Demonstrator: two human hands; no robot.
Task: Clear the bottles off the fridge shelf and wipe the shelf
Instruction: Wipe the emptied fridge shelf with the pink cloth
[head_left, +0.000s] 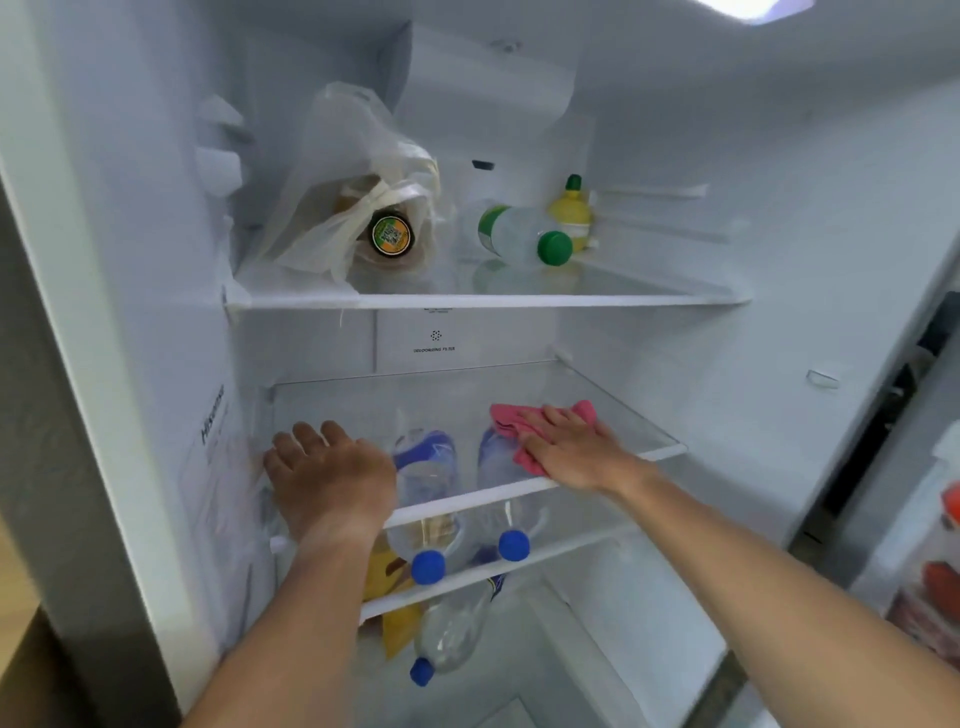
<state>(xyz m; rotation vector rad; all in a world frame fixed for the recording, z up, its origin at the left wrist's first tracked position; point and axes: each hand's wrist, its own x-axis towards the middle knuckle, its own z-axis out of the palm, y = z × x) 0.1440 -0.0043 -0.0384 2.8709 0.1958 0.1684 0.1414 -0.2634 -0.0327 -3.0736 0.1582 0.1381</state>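
Open fridge (156, 260), white inside, light on up top, glass shelves. Middle shelf (597, 415) is the one under the hands.

R hand (569, 447) lies flat, fingers spread, palm down on a pink cloth (511, 423), pressing it to the glass on the right half of the shelf, near the front edge. Cloth is bunched, sticking out behind and left of the fingers. L hand (327, 473) is open too, fingers loosely curled, resting at the shelf's front left corner; holds nothing that can be seen, though fingertips are out of sight past the knuckles.

Middle shelf carries no bottles on top. Through the glass, 2 clear bottles w/ blue caps lie on the shelf below: left bottle (428, 499) and right bottle (506, 499), side by side, caps toward the camera. Yellow pack (382, 569) just left of them. A 3rd bottle (447, 636), blue cap, lies lower still, cap pointing front-left.

Top shelf (493, 300): plastic bag (343, 171) on the left w/ a dark-lidded jar (390, 236) inside, lid facing out. To the right a green-cap bottle (524, 236) lies on its side, w/ a yellow lemon-shaped squeezer (571, 208) upright right behind it, touching or nearly so.

Far right, blurred red items (935, 571) in the door.
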